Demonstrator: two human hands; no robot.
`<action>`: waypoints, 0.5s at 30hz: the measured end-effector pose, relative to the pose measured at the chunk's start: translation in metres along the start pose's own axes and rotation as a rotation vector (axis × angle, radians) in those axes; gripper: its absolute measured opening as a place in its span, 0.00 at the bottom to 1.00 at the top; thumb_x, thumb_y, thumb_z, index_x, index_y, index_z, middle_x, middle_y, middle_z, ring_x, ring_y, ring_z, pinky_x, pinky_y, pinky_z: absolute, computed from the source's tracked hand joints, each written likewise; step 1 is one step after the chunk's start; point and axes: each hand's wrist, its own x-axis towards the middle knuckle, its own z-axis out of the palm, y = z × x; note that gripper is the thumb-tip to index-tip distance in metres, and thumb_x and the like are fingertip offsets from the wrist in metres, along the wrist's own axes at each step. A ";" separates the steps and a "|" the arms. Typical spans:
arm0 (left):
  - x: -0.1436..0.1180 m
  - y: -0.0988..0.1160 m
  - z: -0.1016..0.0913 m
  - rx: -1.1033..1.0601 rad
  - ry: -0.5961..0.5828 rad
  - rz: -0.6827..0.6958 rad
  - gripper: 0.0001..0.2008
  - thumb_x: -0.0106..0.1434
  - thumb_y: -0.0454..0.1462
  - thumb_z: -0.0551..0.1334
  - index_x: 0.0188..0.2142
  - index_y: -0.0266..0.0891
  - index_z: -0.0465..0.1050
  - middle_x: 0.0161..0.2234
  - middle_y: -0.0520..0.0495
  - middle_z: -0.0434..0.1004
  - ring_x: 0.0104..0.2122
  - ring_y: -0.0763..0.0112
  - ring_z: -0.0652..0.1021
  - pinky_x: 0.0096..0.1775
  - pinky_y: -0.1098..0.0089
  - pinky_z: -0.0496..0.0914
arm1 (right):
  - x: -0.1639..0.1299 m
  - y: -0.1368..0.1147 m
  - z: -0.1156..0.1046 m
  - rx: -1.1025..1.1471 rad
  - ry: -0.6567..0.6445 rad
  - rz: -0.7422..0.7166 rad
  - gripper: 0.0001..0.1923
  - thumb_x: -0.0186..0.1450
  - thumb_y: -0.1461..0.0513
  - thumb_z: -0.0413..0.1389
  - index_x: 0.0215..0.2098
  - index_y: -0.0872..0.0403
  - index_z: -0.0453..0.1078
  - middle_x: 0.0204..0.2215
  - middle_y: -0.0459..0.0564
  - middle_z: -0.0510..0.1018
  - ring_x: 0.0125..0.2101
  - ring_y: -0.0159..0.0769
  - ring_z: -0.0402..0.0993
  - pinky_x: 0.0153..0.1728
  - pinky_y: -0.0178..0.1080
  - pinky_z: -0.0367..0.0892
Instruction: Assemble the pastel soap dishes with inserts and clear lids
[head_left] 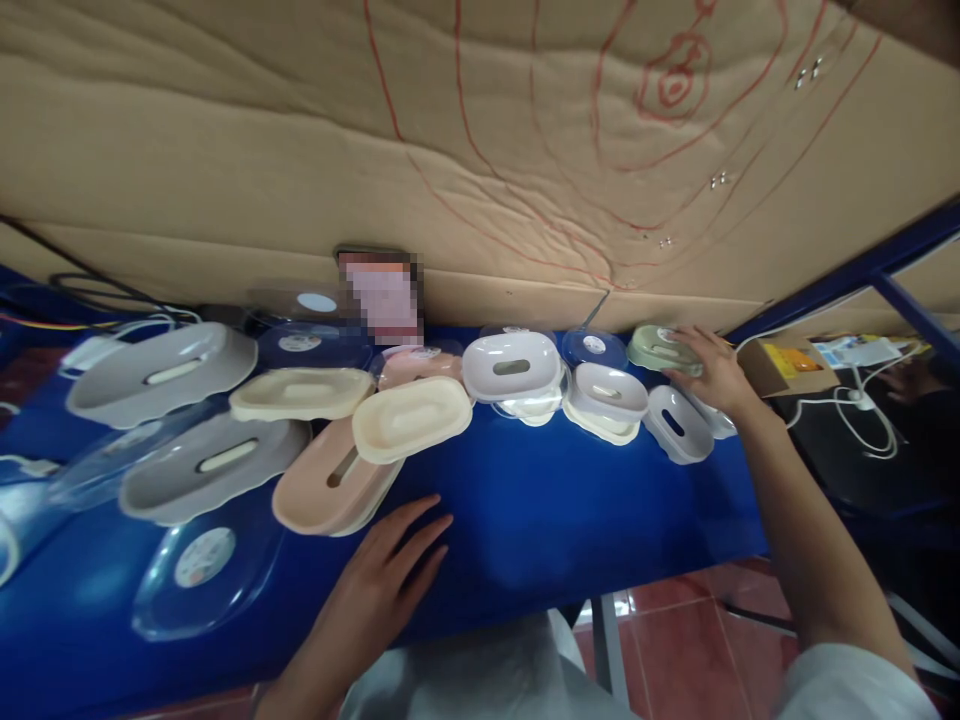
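My right hand (711,368) reaches to the upper right of the frame, fingers curled over the green soap dish (660,347) at the far end of the row, touching its top though I cannot tell whether they truly grip it. My left hand (390,575) lies flat, fingers spread and holding nothing, on the blue table (525,510) at lower centre, just beside the pink soap dish (330,490). Between them sit a cream lid (411,417), a white dish (512,365) and a clear cover (206,570) at lower left.

Soap dishes (511,366) smooth matt plastic; lids (204,570) clear glossy; tabletop (525,510) glossy blue; cardboard (225,150) creased.
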 end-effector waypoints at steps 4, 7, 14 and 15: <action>0.004 0.000 0.000 0.002 0.001 0.007 0.15 0.77 0.38 0.62 0.61 0.47 0.76 0.60 0.41 0.78 0.56 0.56 0.82 0.56 0.55 0.81 | 0.005 0.004 0.011 0.003 -0.022 -0.003 0.29 0.68 0.60 0.67 0.65 0.59 0.72 0.67 0.66 0.73 0.72 0.54 0.63 0.72 0.54 0.59; 0.006 0.001 -0.001 -0.005 -0.003 0.015 0.15 0.76 0.37 0.62 0.60 0.47 0.77 0.60 0.41 0.78 0.55 0.56 0.83 0.55 0.56 0.81 | 0.003 0.002 0.016 -0.005 -0.038 0.009 0.25 0.71 0.61 0.63 0.64 0.59 0.72 0.65 0.65 0.75 0.71 0.53 0.65 0.71 0.56 0.60; 0.004 0.003 -0.002 -0.008 -0.011 0.004 0.15 0.76 0.36 0.63 0.60 0.47 0.76 0.60 0.42 0.78 0.56 0.57 0.81 0.56 0.56 0.80 | -0.043 -0.073 0.001 0.018 0.062 -0.030 0.21 0.77 0.53 0.54 0.64 0.50 0.73 0.67 0.58 0.75 0.69 0.52 0.68 0.69 0.60 0.63; 0.005 0.003 -0.001 -0.004 -0.014 0.007 0.15 0.76 0.36 0.63 0.60 0.46 0.76 0.60 0.42 0.78 0.56 0.56 0.81 0.56 0.55 0.79 | -0.052 -0.091 0.002 0.042 0.041 -0.066 0.23 0.77 0.51 0.56 0.66 0.49 0.72 0.66 0.57 0.76 0.68 0.53 0.69 0.69 0.60 0.63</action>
